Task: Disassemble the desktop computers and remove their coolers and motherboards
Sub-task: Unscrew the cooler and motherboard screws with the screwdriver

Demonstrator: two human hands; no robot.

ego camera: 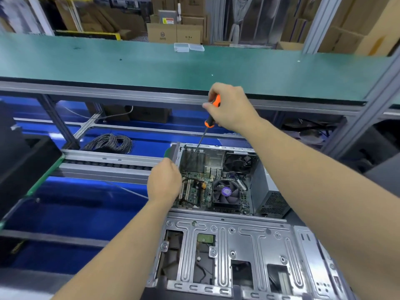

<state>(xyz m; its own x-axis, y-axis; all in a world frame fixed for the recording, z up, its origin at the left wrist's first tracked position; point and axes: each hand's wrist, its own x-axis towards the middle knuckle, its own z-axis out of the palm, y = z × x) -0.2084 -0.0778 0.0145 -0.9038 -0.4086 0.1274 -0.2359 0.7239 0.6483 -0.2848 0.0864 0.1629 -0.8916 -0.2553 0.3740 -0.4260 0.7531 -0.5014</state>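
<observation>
The right hand (230, 107) gripped a screwdriver (211, 114), its shaft slanting down-left into the computer case (216, 180). The left hand (164, 180), fingers curled, held the case's left edge.

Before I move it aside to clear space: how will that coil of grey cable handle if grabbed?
The cable coil is probably floppy: many thin loose loops with no visible tie. It would likely sag and spill open, and shouldn't roll.
</observation>
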